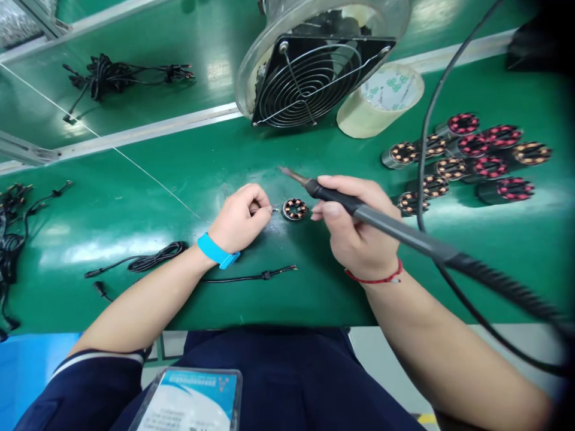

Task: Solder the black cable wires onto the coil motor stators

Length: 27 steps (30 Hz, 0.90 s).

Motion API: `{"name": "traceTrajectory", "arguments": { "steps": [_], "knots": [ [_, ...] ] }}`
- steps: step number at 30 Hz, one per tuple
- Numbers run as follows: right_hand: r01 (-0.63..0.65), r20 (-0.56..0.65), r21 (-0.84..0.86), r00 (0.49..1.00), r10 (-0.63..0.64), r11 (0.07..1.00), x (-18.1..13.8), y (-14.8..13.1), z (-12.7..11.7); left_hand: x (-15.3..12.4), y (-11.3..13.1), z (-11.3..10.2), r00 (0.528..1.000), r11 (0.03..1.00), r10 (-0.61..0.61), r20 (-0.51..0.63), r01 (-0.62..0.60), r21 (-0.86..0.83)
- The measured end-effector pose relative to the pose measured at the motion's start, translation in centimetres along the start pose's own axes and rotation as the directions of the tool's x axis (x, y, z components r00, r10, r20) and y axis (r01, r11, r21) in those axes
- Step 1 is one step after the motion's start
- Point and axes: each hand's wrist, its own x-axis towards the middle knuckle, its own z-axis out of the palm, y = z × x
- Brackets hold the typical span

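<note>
A small round motor stator with copper windings lies on the green bench mat. My left hand, with a blue wrist strap, is closed in a pinch on a thin wire end just left of the stator. My right hand is wrapped round a soldering iron held like a pen. The iron's tip points up and left, above and apart from the stator. A thin solder wire runs from the far left toward my left hand.
Several more stators are grouped at the right. A fume fan and a tape roll stand behind. Black cables lie at the front, left edge and far shelf. The iron's cord loops on the right.
</note>
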Motion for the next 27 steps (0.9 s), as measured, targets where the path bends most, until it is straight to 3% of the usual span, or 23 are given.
{"name": "traceTrajectory", "arguments": {
  "steps": [6, 24, 27],
  "knots": [
    [0.009, -0.103, 0.167, 0.995, 0.009, 0.986, -0.25, -0.09, -0.53, -0.01, -0.48, 0.1, 1.0, 0.999, -0.019, 0.002, 0.019, -0.031],
    [0.007, -0.146, 0.129, 0.989, 0.012, 0.992, -0.49, -0.04, -0.43, -0.01, -0.69, 0.19, 0.998, 0.998, 0.053, -0.034, -0.054, -0.021],
    [-0.058, -0.085, 0.109, 0.994, 0.067, 0.992, -0.41, 0.03, -0.1, 0.01, -0.86, 0.14, 0.997, 0.998, 0.055, -0.054, -0.056, -0.024]
  ]
}}
